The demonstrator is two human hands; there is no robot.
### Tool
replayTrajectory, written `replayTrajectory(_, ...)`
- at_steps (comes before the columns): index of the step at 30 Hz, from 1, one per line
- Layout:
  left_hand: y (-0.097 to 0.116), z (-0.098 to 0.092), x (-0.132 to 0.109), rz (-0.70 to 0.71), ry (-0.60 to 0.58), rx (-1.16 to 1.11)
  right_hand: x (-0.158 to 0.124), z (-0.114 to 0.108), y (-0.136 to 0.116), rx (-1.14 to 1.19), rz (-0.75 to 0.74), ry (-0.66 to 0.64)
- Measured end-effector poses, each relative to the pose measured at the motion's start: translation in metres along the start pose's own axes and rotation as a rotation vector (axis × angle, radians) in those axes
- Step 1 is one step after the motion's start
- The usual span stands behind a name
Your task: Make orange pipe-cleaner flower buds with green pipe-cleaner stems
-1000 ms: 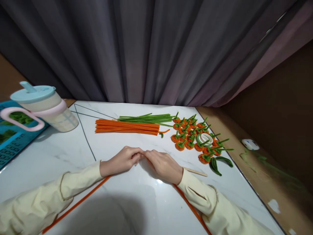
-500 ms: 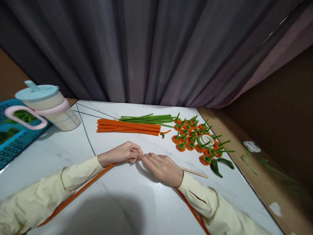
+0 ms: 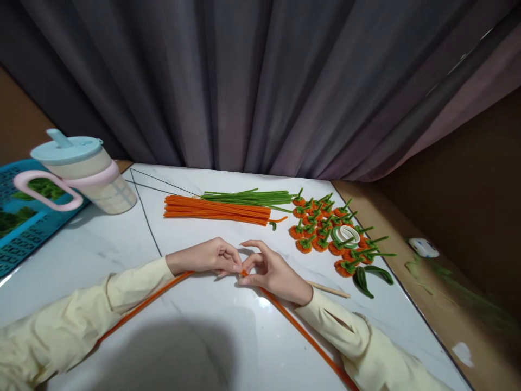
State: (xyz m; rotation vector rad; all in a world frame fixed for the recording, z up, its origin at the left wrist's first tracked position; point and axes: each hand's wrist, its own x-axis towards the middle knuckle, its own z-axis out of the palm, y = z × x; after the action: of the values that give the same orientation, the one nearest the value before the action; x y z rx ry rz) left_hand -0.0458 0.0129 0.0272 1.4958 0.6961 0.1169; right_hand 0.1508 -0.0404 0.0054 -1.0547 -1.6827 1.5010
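Note:
Long orange fuzzy stems (image 3: pixel 303 329) run from between my hands down toward each forearm. My left hand (image 3: pixel 211 256) is closed, its fingertips pinching the orange stems near their middle. Close beside it, my right hand (image 3: pixel 273 270) pinches the same spot with thumb and a bent finger, while its upper finger is raised. A small orange bit shows between the fingertips. Beyond the hands lie a bundle of orange stems (image 3: pixel 215 210) and a bundle of green stems (image 3: pixel 252 197). A thin wooden stick (image 3: pixel 329 289) rests behind my right wrist.
Several small orange pumpkin shapes (image 3: pixel 304 244) with green stalks stand at the right, around a roll of tape (image 3: pixel 347 235). Dark green leaf shapes (image 3: pixel 361 281) lie nearby. At the left are a lidded cup (image 3: pixel 101 187) and a blue basket (image 3: pixel 24 247).
My right hand has turned and its fingers have spread apart, uncovering the orange stems at the pinch and below its wrist. The view has shifted slightly.

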Motion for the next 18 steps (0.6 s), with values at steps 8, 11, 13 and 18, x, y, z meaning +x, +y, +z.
replayTrajectory(8, -0.003, -0.001, -0.001, 0.040, -0.080, 0.016, 0.000, 0.002, -0.004, 0.171, 0.134, -0.032)
replayTrajectory(11, -0.004, -0.002, -0.001, 0.051, -0.104, 0.024, 0.000, 0.005, -0.005, 0.261, 0.207, -0.034)
replayTrajectory(13, -0.005, -0.002, -0.001, 0.056, -0.119, 0.027, 0.000, 0.007, -0.005, 0.298, 0.244, -0.028)
replayTrajectory(18, -0.006, -0.002, -0.001, 0.049, -0.157, 0.012, -0.001, 0.009, -0.011, 0.392, 0.314, -0.029)
